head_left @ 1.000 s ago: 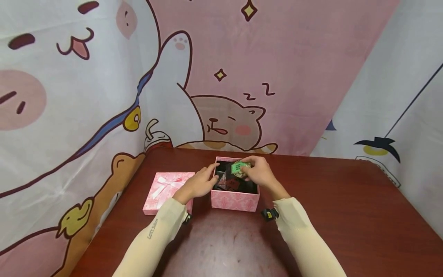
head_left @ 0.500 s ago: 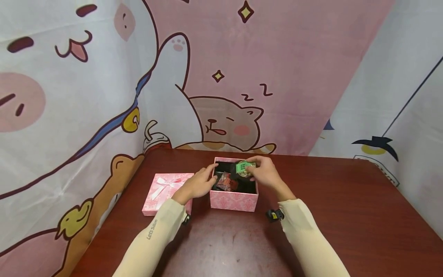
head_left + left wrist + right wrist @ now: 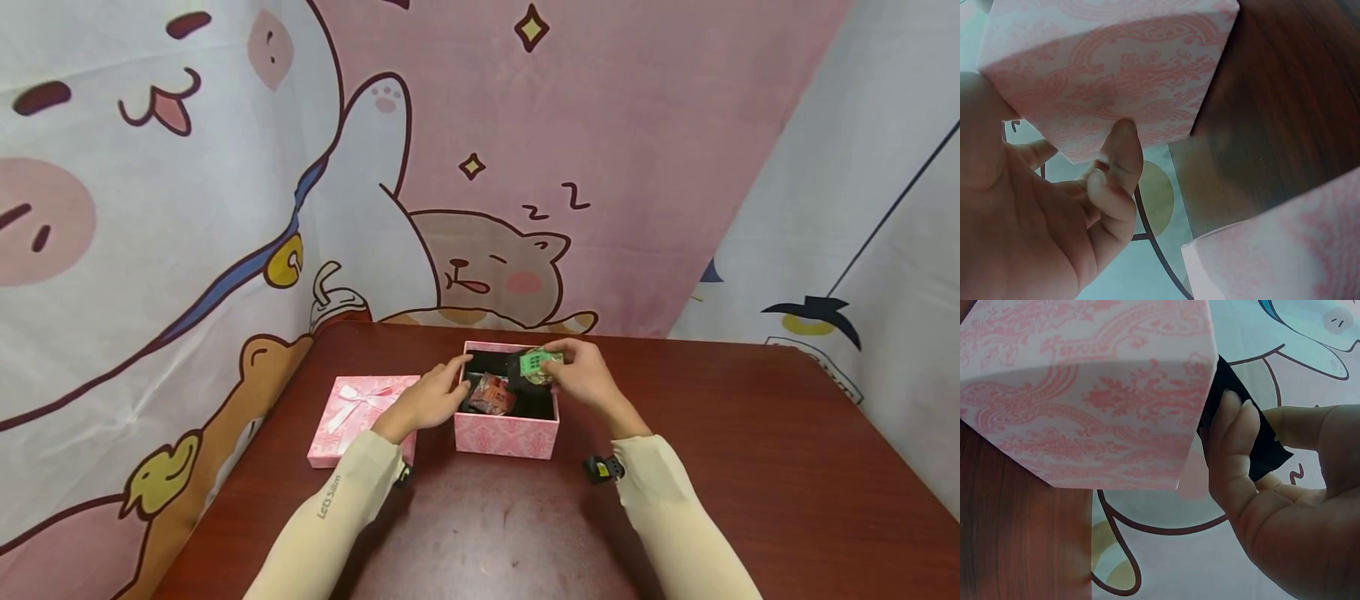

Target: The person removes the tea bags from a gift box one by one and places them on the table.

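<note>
A pink patterned gift box (image 3: 506, 437) stands uncovered on the table, its inside black. My left hand (image 3: 433, 396) holds the box's left wall, thumb and forefinger at the rim; the left wrist view has its other fingers beside the outer wall (image 3: 1116, 75). Between thumb and fingers, my right hand (image 3: 583, 375) pinches a small black packet with a green label (image 3: 534, 364) over the right part of the box. The packet's black back (image 3: 1254, 437) shows beyond the box edge in the right wrist view. A red-brown wrapped packet (image 3: 492, 394) lies inside the box.
Left of the box lies its pink lid (image 3: 356, 417) with a ribbon bow, under the left forearm's line. The dark red wooden table (image 3: 750, 433) ends at a cartoon-printed cloth (image 3: 637, 167) behind and at the left.
My right hand has moved a little to the right with the green-labelled packet, uncovering the red-brown packet in the box. My left hand stays at the box wall.
</note>
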The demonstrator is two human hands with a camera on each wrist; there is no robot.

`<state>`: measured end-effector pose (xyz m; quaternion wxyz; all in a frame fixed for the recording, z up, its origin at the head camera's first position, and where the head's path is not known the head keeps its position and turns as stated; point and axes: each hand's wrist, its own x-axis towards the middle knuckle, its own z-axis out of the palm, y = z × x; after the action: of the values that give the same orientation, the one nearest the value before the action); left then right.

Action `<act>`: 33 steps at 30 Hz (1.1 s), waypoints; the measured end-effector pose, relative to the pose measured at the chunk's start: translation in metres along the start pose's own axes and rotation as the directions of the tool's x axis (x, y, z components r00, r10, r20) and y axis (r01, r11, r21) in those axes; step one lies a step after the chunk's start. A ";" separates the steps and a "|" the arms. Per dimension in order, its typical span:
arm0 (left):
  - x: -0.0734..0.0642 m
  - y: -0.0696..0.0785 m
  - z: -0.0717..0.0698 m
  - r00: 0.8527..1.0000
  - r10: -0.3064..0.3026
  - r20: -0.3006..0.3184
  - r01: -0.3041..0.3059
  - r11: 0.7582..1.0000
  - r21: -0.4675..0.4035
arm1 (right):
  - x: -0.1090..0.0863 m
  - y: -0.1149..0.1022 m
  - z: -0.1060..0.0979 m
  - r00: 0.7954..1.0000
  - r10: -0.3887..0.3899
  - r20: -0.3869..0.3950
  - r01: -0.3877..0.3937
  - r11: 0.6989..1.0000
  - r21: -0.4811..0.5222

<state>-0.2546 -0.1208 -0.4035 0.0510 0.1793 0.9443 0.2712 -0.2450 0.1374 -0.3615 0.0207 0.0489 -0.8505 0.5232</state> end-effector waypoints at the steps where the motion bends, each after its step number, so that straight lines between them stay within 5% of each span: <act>1: 0.000 0.000 0.000 1.000 -0.002 0.001 0.002 1.000 -0.001 | 0.000 0.001 -0.001 1.000 0.000 -0.001 0.000 1.000 0.004; 33: -0.001 0.000 0.001 1.000 0.024 -0.013 -0.024 0.999 -0.027 | -0.010 0.021 -0.032 1.000 0.007 -0.027 -0.005 0.997 0.075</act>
<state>-0.2532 -0.1205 -0.4043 0.0443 0.1881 0.9387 0.2854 -0.2375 0.1760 -0.3663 0.0288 0.0401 -0.8301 0.5555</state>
